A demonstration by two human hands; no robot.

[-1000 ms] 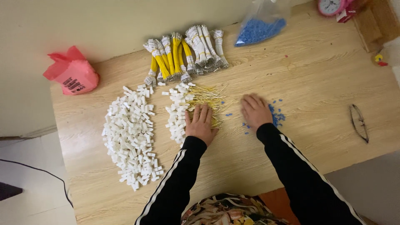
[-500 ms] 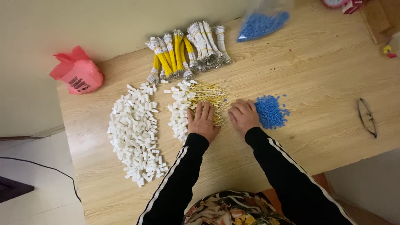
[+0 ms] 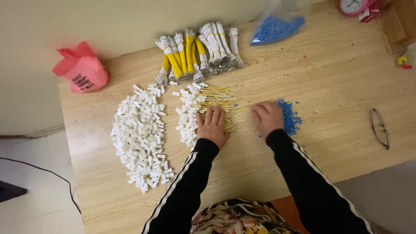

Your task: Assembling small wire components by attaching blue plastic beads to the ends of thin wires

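View from above of a pale wooden tabletop (image 3: 329,86). The left hand (image 3: 212,125) lies flat, palm down, fingers extended and slightly spread, gripping nothing; it rests on a loose heap of thin yellow wires (image 3: 221,102), with a small pile of white plastic connector housings (image 3: 188,115) touching its left edge. The right hand (image 3: 268,117) is blurred, its fingers curled downward at the left edge of a small heap of blue plastic pieces (image 3: 289,117); whether it has hold of any piece cannot be told. Left of the small pile lies a much larger, elongated pile of white plastic housings (image 3: 138,134). On the far side, bundles of yellow and white wires (image 3: 197,52) lie side by side. A clear bag of blue pieces (image 3: 277,26) lies far right, a pink plastic bag (image 3: 82,69) far left, and a pair of spectacles (image 3: 380,128) at the right.
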